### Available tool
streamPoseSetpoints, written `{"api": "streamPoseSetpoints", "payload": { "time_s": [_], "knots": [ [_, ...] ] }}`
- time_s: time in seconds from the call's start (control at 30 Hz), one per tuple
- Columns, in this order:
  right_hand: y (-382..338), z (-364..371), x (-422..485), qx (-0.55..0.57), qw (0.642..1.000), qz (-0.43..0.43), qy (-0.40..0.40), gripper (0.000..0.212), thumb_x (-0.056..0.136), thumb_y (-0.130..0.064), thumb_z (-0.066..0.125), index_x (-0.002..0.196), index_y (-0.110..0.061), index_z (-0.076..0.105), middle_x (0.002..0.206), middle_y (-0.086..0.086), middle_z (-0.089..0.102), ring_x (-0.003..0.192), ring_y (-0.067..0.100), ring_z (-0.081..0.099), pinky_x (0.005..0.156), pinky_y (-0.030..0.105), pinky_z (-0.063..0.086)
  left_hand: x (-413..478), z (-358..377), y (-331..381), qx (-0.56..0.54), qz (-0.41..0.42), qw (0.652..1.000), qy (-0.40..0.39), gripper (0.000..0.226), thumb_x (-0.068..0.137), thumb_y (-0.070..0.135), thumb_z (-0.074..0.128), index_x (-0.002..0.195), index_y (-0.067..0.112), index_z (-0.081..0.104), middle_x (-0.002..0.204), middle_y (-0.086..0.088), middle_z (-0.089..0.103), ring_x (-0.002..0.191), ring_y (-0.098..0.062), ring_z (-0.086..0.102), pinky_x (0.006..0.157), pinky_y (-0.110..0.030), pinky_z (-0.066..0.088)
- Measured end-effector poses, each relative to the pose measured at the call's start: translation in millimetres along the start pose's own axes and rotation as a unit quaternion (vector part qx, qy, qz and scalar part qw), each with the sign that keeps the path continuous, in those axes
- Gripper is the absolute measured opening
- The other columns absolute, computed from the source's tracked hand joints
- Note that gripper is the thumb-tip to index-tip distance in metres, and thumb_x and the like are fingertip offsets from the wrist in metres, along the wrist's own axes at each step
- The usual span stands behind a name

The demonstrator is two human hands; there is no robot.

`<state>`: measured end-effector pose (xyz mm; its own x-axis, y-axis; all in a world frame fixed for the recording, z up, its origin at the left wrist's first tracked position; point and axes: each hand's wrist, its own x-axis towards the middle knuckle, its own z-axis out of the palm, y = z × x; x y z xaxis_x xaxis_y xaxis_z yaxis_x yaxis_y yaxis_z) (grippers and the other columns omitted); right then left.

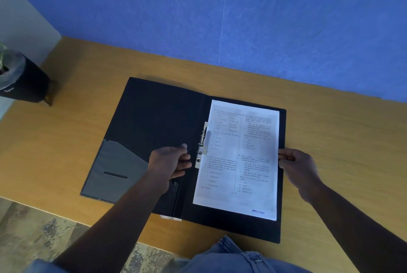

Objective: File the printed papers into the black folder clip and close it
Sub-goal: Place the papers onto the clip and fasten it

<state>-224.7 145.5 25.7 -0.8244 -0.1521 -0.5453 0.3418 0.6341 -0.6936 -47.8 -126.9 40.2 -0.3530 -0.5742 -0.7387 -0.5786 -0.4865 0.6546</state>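
A black folder lies open on the wooden table. The printed papers rest on its right half, their left edge at the metal clip along the spine. My right hand pinches the right edge of the papers at mid height. Just left of the clip, over the folder's left half, hovers my left hand with its fingers loosely curled and nothing in them. Whether the clip presses on the papers I cannot tell.
The folder's left half carries a grey pocket with a slot. A dark plant pot stands at the table's far left corner. A blue wall rises behind the table. The table's near edge runs below the folder.
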Motion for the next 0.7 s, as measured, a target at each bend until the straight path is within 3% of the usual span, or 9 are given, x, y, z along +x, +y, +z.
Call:
{"api": "streamPoseSetpoints", "payload": {
  "time_s": [0.1,0.2,0.3,0.4,0.47,0.6,0.7],
  "knots": [
    [-2,0,-1,0.000,1.000,0.000,0.002,0.033,0.086,-0.001,0.058,0.097,-0.030,0.069,0.088,-0.014,0.073,0.081,0.006,0.067,0.059,0.022,0.048,2,9,7,0.037,0.071,0.997,-0.005,0.003,0.092,0.023,0.069,0.092,0.022,0.072,0.093,0.003,0.078,0.059,-0.008,0.071,0.052,-0.024,0.054],
    [-4,1,-2,-0.004,1.000,0.000,0.003,0.034,0.087,-0.002,0.058,0.091,-0.034,0.067,0.085,-0.017,0.072,0.077,0.002,0.066,0.055,0.017,0.046,5,25,25,0.089,0.129,0.987,-0.039,0.012,0.096,0.025,0.063,0.107,0.023,0.067,0.101,0.011,0.072,0.057,-0.004,0.067,0.053,-0.023,0.050],
    [-6,1,-3,-0.010,1.000,0.003,0.009,0.033,0.087,-0.003,0.058,0.087,-0.034,0.068,0.083,-0.019,0.072,0.071,-0.001,0.066,0.050,0.013,0.045,13,43,43,0.123,0.142,0.980,-0.068,0.024,0.100,0.029,0.055,0.122,0.021,0.060,0.108,0.013,0.067,0.057,-0.004,0.067,0.054,-0.024,0.047],
    [-5,0,-3,-0.004,1.000,0.008,0.007,0.032,0.087,-0.002,0.058,0.092,-0.032,0.070,0.084,-0.019,0.073,0.068,-0.006,0.067,0.045,0.006,0.043,20,52,52,0.134,0.127,0.979,-0.090,0.026,0.102,0.031,0.049,0.124,0.022,0.057,0.116,0.005,0.066,0.060,-0.009,0.069,0.055,-0.024,0.048],
    [-5,-1,-3,-0.003,1.000,0.011,0.004,0.033,0.086,-0.002,0.058,0.091,-0.032,0.070,0.079,-0.020,0.074,0.067,-0.008,0.067,0.044,0.005,0.044,22,52,54,0.117,0.123,0.982,-0.086,0.021,0.102,0.032,0.047,0.118,0.022,0.058,0.110,0.002,0.070,0.057,-0.008,0.068,0.056,-0.026,0.049],
    [-4,-1,-2,-0.002,1.000,0.012,0.003,0.033,0.086,-0.002,0.058,0.092,-0.032,0.070,0.076,-0.021,0.074,0.069,-0.005,0.068,0.046,0.007,0.046,20,36,47,0.074,0.128,0.988,-0.052,0.011,0.099,0.025,0.057,0.101,0.020,0.067,0.072,0.006,0.076,0.049,-0.005,0.063,0.055,-0.026,0.050],
    [-4,1,-2,-0.009,1.000,0.012,0.008,0.032,0.086,-0.005,0.059,0.099,-0.031,0.071,0.086,-0.018,0.074,0.075,-0.001,0.068,0.052,0.013,0.047,12,22,33,0.084,0.131,0.987,-0.036,0.005,0.090,0.020,0.071,0.093,0.023,0.071,0.072,0.010,0.075,0.054,-0.003,0.064,0.053,-0.020,0.051]
  ]
}}
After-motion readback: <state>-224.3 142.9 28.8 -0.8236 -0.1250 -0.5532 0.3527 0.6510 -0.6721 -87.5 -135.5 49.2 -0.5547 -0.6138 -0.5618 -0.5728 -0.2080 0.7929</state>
